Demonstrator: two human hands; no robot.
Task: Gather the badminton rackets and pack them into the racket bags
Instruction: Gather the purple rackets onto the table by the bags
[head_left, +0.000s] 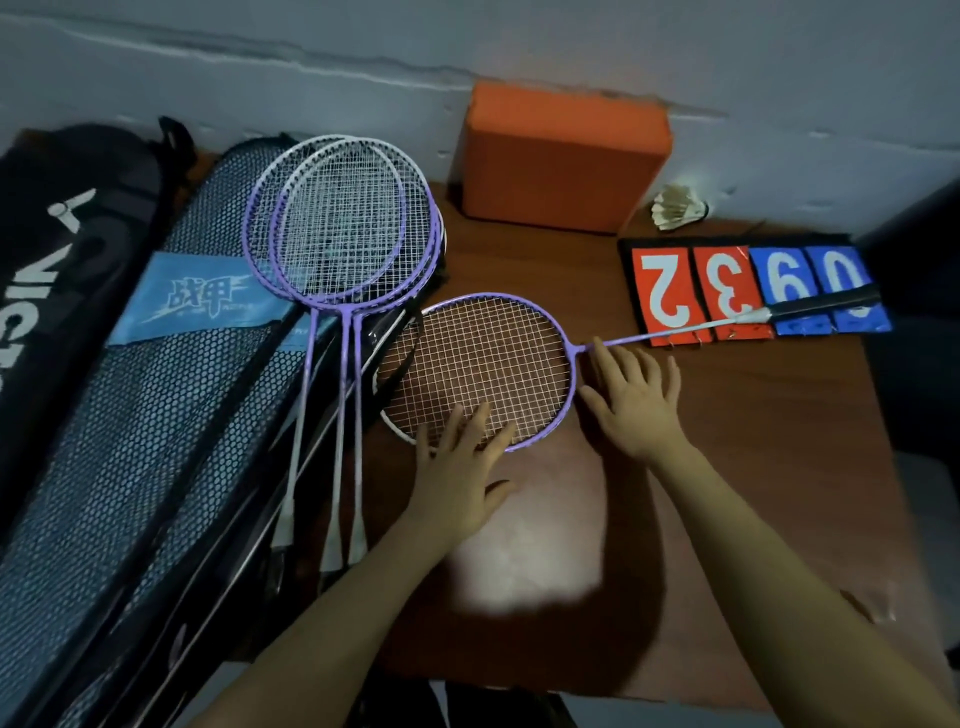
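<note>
A lone purple racket (475, 371) lies flat near the middle of the brown desk (753, 467), its long axis running from the round head out toward the right edge. The thin pale shaft crosses the lower part of a flip scoreboard (753, 291), and the black grip rests on the blue cards. Its frame is purple with a white patch at the near left rim, and the strings are white.

The left hand (460, 467) lies flat with fingers (475, 421) spread, their tips on the near rim and strings of that head. The right hand (636, 397) is also flat and spread, just beside the head where the shaft begins, gripping nothing.

Three more purple rackets (343, 228) are stacked toward the left edge, heads to the far side, handles pointing to the near edge, on a mesh racket bag (130, 405). A black racket bag (57, 249) lies further left. An orange block (563, 156) stands at the far edge, with a shuttlecock (675, 208) in the far right corner.
</note>
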